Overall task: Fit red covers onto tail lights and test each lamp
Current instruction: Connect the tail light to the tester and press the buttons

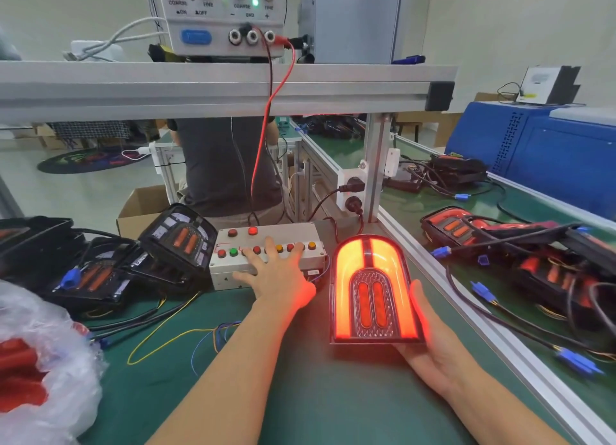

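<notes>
A tail light with its red cover fitted glows bright red above the green mat. My right hand holds it from underneath and along its right edge. My left hand lies spread on the white test box, its straight fingers reaching the row of red, green and orange buttons. Uncovered black tail lights are piled to the left of the box. A clear plastic bag of red covers sits at the lower left.
More tail lights with cables and blue connectors lie across the aluminium rail on the right. A power supply stands on the overhead shelf, red and black leads hanging down. A person sits behind the bench. Loose yellow and blue wires cross the mat.
</notes>
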